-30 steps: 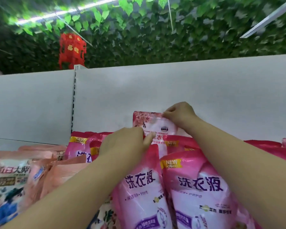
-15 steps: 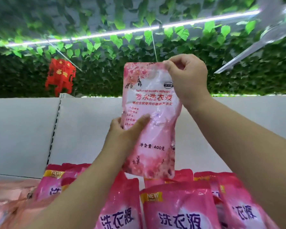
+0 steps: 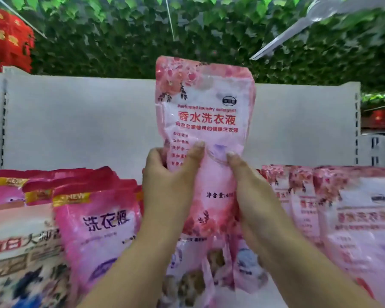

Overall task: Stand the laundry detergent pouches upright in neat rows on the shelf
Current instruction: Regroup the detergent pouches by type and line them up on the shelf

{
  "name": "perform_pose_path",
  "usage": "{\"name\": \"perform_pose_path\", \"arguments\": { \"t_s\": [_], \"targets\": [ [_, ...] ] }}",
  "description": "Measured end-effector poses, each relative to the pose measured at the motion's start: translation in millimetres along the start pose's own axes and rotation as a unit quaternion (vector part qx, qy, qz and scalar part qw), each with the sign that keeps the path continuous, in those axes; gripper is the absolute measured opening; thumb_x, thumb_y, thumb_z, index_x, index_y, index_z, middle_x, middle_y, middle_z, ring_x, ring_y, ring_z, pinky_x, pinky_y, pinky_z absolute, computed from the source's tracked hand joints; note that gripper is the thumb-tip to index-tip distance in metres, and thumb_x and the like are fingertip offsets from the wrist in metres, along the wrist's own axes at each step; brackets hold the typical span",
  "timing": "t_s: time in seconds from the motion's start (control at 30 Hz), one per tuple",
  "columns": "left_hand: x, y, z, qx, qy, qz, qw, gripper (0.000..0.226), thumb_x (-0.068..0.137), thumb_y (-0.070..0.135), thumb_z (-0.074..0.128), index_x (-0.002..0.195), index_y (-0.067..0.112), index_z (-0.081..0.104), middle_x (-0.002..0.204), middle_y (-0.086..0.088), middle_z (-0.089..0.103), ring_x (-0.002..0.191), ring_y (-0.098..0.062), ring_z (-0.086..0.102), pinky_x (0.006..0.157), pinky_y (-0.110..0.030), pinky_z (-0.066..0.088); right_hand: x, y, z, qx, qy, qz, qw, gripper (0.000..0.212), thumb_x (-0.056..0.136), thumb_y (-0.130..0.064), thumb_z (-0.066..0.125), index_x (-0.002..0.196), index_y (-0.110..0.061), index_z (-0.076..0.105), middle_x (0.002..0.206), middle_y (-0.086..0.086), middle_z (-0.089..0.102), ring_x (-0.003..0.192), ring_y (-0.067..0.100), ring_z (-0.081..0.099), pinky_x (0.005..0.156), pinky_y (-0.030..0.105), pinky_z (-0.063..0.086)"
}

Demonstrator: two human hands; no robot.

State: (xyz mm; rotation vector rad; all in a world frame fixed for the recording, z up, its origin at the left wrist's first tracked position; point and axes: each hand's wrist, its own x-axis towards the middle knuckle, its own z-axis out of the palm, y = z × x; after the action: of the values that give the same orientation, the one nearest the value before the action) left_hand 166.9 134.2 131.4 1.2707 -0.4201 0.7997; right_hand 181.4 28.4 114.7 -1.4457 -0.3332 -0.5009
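A pale pink floral detergent pouch (image 3: pixel 206 107) with red lettering is held upright in the air before the white shelf back. My left hand (image 3: pixel 167 183) grips its lower left side, thumb across the front. My right hand (image 3: pixel 251 187) grips its lower right side, thumb on the front too. Below and left stand darker pink pouches (image 3: pixel 98 221) with yellow NEW tags. Matching floral pouches (image 3: pixel 351 216) stand in a row on the right.
The white shelf back panel (image 3: pixel 80 125) runs behind everything, with slotted uprights at both ends. A peach and white pouch (image 3: pixel 20 252) with different print sits at the far left. Green leaf decoration and a red ornament (image 3: pixel 7 38) hang overhead.
The floral pouch was pulled up out of the back row and lifted. My right hand has shifted from its top corner down to its lower side, so both hands now hold it low.
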Motion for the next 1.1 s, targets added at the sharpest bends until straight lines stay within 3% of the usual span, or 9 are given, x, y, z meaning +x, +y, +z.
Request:
{"name": "perform_pose_path", "arguments": {
  "t_s": [0.13, 0.27, 0.47, 0.57, 0.63, 0.73, 0.83, 0.97, 1.1],
  "targets": [
    [-49.5, -10.1, 14.0, -0.022, -0.097, -0.055, 0.994, 0.053, 0.054, 0.060, 0.055, 0.093, 0.024, 0.059, 0.081, 0.009, 0.070, 0.074, -0.004, 0.067, 0.066, -0.026, 0.052, -39.2, 10.4, -32.0, -0.012, 0.128, -0.014, 0.992, 0.038, 0.081, -0.062, 0.045, 0.098, -0.034, 0.063, 0.108, -0.005, 0.067, 0.105, 0.022, 0.062, 0.096, 0.048, 0.045],
    [-89.9, -14.9, 34.3, -0.067, -0.188, -0.115, 0.973, 0.052, 0.052, 0.058, 0.059, 0.093, 0.025, 0.062, 0.086, 0.008, 0.073, 0.079, -0.010, 0.070, 0.072, -0.034, 0.056, -76.3, 13.6, -67.3, -0.032, 0.201, -0.037, 0.978, 0.052, 0.077, -0.071, 0.045, 0.111, -0.036, 0.060, 0.112, -0.006, 0.066, 0.106, 0.020, 0.061, 0.093, 0.047, 0.048],
    [-138.2, -27.5, 75.8, -0.063, -0.359, -0.159, 0.917, 0.032, 0.066, 0.046, 0.065, 0.093, 0.037, 0.050, 0.085, 0.025, 0.067, 0.078, 0.013, 0.062, 0.074, -0.013, 0.053, -114.2, 23.5, -136.0, -0.055, 0.292, -0.065, 0.953, 0.058, 0.065, -0.076, 0.052, 0.106, -0.036, 0.064, 0.112, -0.004, 0.067, 0.107, 0.020, 0.062, 0.094, 0.049, 0.047],
    [-152.6, -37.3, 92.8, -0.032, -0.428, -0.181, 0.885, 0.034, 0.079, 0.028, 0.067, 0.095, 0.039, 0.040, 0.084, 0.030, 0.052, 0.061, 0.021, 0.055, 0.053, 0.003, 0.041, -123.6, 37.5, -159.5, -0.067, 0.331, -0.069, 0.939, 0.062, 0.064, -0.077, 0.053, 0.106, -0.033, 0.064, 0.112, -0.003, 0.066, 0.108, 0.022, 0.060, 0.096, 0.051, 0.045],
    [-157.1, -42.5, 104.2, 0.000, -0.444, -0.192, 0.875, 0.064, 0.079, 0.026, 0.068, 0.127, 0.038, 0.027, 0.097, 0.022, 0.047, 0.068, 0.012, 0.051, 0.049, 0.005, 0.036, -124.8, 43.5, -173.2, -0.057, 0.343, -0.060, 0.936, 0.056, 0.074, -0.069, 0.051, 0.110, -0.028, 0.062, 0.110, 0.000, 0.067, 0.103, 0.024, 0.063, 0.092, 0.051, 0.048],
    [-159.2, -46.1, 114.5, 0.063, -0.462, -0.170, 0.868, 0.099, 0.075, 0.030, 0.072, 0.143, 0.027, 0.000, 0.121, 0.011, 0.043, 0.097, 0.001, 0.038, 0.073, 0.000, 0.031, -118.4, 40.5, -189.6, -0.087, 0.341, -0.042, 0.935, 0.038, 0.091, -0.052, 0.043, 0.097, -0.021, 0.064, 0.103, 0.004, 0.069, 0.095, 0.026, 0.066, 0.086, 0.045, 0.052],
    [-164.5, -50.6, 123.8, 0.101, -0.489, -0.129, 0.857, 0.099, 0.073, 0.030, 0.074, 0.141, 0.028, 0.002, 0.127, 0.012, 0.041, 0.100, -0.001, 0.034, 0.083, -0.009, 0.025, -114.5, 37.2, -202.2, -0.135, 0.361, -0.027, 0.922, 0.037, 0.095, -0.045, 0.036, 0.101, -0.018, 0.061, 0.098, 0.004, 0.068, 0.089, 0.022, 0.065, 0.076, 0.034, 0.052],
    [-157.9, -56.8, 132.9, 0.117, -0.499, -0.121, 0.850, 0.092, 0.075, 0.028, 0.074, 0.139, 0.030, 0.008, 0.132, 0.010, 0.043, 0.104, -0.005, 0.040, 0.084, -0.014, 0.028, -111.0, 40.2, -206.8, -0.173, 0.357, -0.018, 0.918, 0.055, 0.092, -0.058, 0.029, 0.118, -0.018, 0.056, 0.114, 0.009, 0.062, 0.108, 0.029, 0.058, 0.096, 0.049, 0.044],
    [-143.3, -64.6, 136.3, 0.117, -0.493, -0.148, 0.849, 0.096, 0.073, 0.024, 0.075, 0.141, 0.025, 0.008, 0.136, 0.003, 0.042, 0.101, -0.008, 0.039, 0.082, -0.019, 0.030, -96.2, 37.9, -202.9, -0.211, 0.323, 0.047, 0.921, 0.062, 0.093, -0.056, 0.020, 0.134, -0.017, 0.044, 0.134, 0.008, 0.050, 0.126, 0.030, 0.044, 0.108, 0.047, 0.031]
  ]
}}
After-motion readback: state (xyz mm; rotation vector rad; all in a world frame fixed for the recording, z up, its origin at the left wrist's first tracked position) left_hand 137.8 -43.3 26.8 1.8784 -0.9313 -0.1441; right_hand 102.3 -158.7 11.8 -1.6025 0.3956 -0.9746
